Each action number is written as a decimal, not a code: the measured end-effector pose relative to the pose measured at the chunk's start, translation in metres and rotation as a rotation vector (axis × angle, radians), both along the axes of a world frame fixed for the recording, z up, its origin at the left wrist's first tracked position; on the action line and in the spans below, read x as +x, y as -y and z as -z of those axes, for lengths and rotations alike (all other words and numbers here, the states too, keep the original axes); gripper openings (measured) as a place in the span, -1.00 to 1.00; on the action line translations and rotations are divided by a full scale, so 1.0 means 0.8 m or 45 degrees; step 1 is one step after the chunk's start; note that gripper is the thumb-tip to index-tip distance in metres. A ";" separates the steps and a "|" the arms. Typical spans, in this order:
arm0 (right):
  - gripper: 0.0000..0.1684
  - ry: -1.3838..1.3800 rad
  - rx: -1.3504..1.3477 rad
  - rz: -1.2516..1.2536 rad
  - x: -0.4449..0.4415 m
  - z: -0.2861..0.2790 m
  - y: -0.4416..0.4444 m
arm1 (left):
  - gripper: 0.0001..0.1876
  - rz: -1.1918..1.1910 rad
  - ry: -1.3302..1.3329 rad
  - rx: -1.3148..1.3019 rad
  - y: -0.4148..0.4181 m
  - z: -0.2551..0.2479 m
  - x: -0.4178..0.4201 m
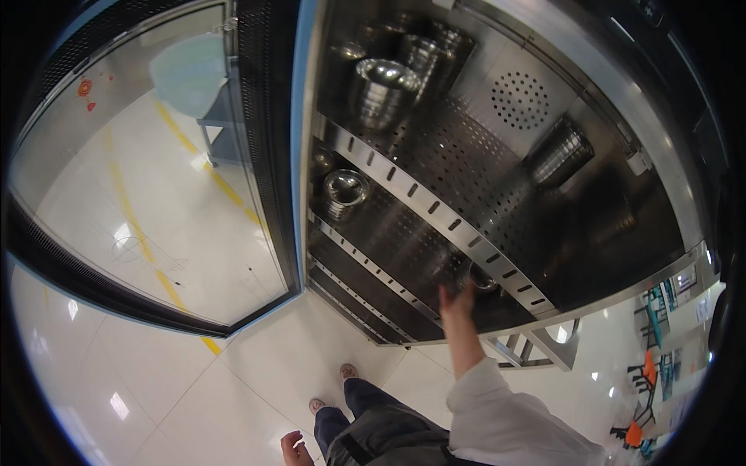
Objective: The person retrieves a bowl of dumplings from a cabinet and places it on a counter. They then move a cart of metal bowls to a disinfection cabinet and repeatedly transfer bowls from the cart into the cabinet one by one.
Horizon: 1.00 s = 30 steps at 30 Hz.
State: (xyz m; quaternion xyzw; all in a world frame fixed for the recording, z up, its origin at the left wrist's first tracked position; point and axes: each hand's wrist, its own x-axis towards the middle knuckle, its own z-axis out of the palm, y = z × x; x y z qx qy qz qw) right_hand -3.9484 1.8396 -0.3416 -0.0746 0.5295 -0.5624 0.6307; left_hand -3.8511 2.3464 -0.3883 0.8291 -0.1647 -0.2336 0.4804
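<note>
My right hand (458, 300) reaches into the second shelf of a stainless-steel cabinet, its thumb apart from the fingers. Just beyond the fingertips is a shiny metal bowl (484, 278), partly hidden under the upper shelf's front lip; blur hides whether I grip it. Low at the picture's bottom edge, my left hand (296, 448) hangs beside my leg, fingers loosely curled and apart, with nothing in it. A stack of metal bowls (345, 195) stands at the left end of that same shelf.
The perforated upper shelf (460, 157) carries stacked metal bowls (384, 96) on its left and another stack (562, 152) at right. A blue-edged glass door (175, 192) stands swung out left. Slotted shelf lips (434, 207) cross the front. Orange chair parts (635, 434) appear far right.
</note>
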 end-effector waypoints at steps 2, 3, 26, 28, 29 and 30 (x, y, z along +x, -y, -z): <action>-0.29 -0.213 0.116 0.126 -0.086 0.037 0.040 | -0.69 0.025 -0.056 -0.003 0.007 -0.009 0.004; -0.40 -0.284 0.186 0.288 -0.120 0.063 0.066 | -0.69 0.048 -0.085 0.000 0.008 -0.013 0.005; -0.43 -0.255 -0.005 -1.275 0.277 -0.006 -0.003 | -0.65 -0.213 0.222 0.054 -0.002 -0.064 -0.006; -0.47 -0.393 0.011 -1.517 0.235 0.071 -0.073 | -0.67 -0.262 0.163 0.055 -0.010 -0.052 -0.007; -0.58 -0.459 -0.018 -1.668 0.207 0.111 -0.112 | -0.68 -0.276 0.129 0.050 -0.016 -0.045 -0.004; -0.67 -0.521 -0.054 -1.819 0.180 0.149 -0.153 | -0.70 -0.312 0.090 0.053 -0.024 -0.042 -0.005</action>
